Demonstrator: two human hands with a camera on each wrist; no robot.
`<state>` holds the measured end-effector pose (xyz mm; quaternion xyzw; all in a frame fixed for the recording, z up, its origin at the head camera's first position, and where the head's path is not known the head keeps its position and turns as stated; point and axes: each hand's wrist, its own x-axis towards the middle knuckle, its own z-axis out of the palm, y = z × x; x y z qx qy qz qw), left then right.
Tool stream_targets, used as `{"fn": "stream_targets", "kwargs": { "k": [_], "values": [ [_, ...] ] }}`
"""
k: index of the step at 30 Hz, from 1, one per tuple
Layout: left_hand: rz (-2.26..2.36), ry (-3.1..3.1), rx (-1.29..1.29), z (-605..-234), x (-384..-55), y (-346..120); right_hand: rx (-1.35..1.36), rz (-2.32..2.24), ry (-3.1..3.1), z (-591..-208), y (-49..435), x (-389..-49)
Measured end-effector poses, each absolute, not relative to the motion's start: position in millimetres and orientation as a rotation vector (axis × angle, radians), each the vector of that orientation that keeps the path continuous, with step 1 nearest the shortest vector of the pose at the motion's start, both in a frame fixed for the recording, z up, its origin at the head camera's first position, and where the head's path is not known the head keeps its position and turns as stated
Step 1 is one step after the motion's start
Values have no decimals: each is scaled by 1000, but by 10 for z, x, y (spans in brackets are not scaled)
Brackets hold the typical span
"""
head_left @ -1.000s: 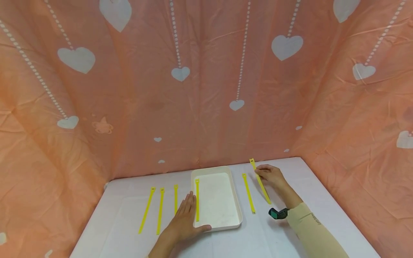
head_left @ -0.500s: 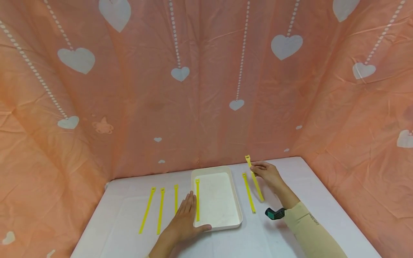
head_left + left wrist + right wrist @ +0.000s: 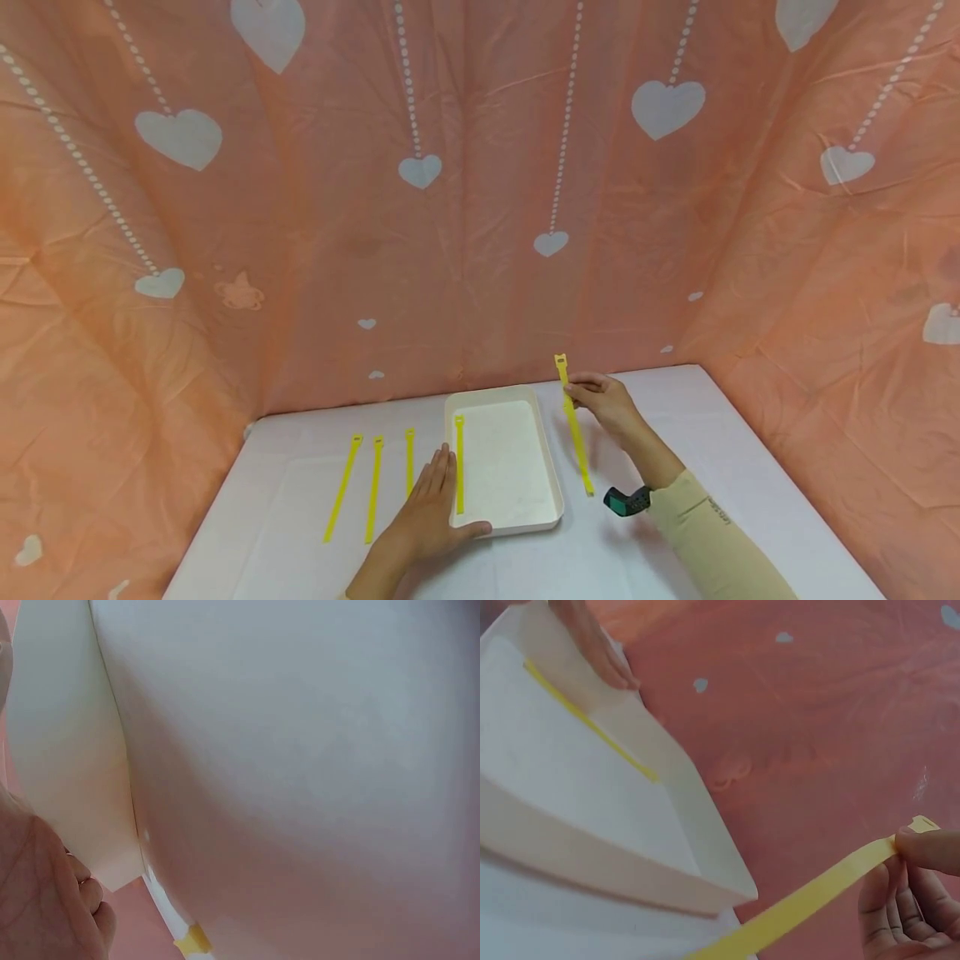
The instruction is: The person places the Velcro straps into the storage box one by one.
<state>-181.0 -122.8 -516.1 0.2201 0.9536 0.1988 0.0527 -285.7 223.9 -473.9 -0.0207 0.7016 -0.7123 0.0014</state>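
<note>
My right hand (image 3: 611,414) pinches a yellow cable strap (image 3: 562,369) just below its slotted head, between thumb and fingers, right of the white tray (image 3: 553,475). The held strap (image 3: 802,900) slants down across the right wrist view. A second strap (image 3: 589,490) lies on the table, lined up behind the held one and mostly covered by it in the head view. Flat along the tray's left side rests my left hand (image 3: 429,510), fingers straight, thumb at the near edge. One yellow strap (image 3: 460,467) lies inside the tray, near its left wall.
Left of the tray, three more yellow straps lie on the white table (image 3: 277,500): an outer strap (image 3: 342,490), a middle strap (image 3: 373,492) and one (image 3: 409,458) partly behind the left hand. A peach curtain (image 3: 465,333) with white hearts stands behind the table and at both sides.
My right hand has moved left toward the tray with the held strap, which now overlaps the strap lying on the table. My left hand and the tray have stayed put.
</note>
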Motion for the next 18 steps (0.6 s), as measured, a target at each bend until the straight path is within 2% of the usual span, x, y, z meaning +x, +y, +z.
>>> {"fn": "stream_targets", "kwargs": {
  "k": [18],
  "values": [
    [610,2876,630,-5193,-1841,-1236,-100,-2307,1990,-4617,1867,-2786]
  ]
}}
